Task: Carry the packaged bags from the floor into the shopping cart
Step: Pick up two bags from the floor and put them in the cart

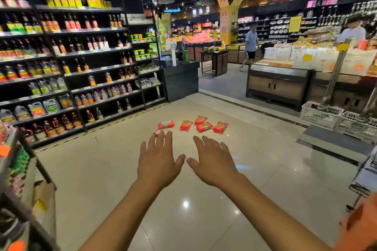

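Note:
Several red packaged bags [192,125] lie scattered on the beige tiled floor a few steps ahead of me. One bag [158,133] is partly hidden behind my left fingertips. My left hand [158,161] and my right hand [212,162] are stretched forward side by side, palms down, fingers spread, holding nothing. Both hover well short of the bags. At the right edge part of a wire frame [365,175] shows; I cannot tell whether it is the shopping cart.
Tall shelves of bottles [67,63] line the left side. A display rack [18,169] stands close at my lower left. White crates [320,115] and a wooden counter [279,85] are at right. Two people [251,44] are in the far aisle.

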Motion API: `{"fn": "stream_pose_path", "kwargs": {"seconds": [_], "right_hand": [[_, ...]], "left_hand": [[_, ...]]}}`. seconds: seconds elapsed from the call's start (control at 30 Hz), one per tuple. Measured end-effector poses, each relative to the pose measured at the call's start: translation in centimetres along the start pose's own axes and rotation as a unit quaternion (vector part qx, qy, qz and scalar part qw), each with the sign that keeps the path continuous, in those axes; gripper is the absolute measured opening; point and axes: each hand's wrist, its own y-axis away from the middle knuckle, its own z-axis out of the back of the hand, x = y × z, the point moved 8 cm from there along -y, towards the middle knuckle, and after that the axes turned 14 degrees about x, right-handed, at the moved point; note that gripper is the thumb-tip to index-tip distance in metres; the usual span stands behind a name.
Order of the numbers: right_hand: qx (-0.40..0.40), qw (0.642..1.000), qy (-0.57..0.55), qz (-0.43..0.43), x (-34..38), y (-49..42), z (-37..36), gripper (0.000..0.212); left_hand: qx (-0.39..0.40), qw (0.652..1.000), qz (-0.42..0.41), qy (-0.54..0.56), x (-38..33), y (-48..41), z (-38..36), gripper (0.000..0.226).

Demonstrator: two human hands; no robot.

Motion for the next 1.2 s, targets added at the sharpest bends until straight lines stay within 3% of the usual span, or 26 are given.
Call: {"fn": "stream_pose_path", "kwargs": {"seconds": [0.4,0.97,1.2], "right_hand": [[0.015,0.999,0.005,0.031,-3.0,-9.5,0.1,0.072],[-0.006,0.999,0.034,0.01,-0.7,-37.7,4.8,0.072],[-0.006,1.0,0.029,-0.002,-2.5,-45.7,5.5,0.072]], "left_hand": [[0.021,0.999,0.027,0.011,0.2,-8.3,-1.9,0.083],[0.002,0.999,0.006,0.032,10.4,-35.4,-1.7,0.081],[0.009,0.999,-0.002,0.034,11.5,-44.0,-2.5,0.082]]}}
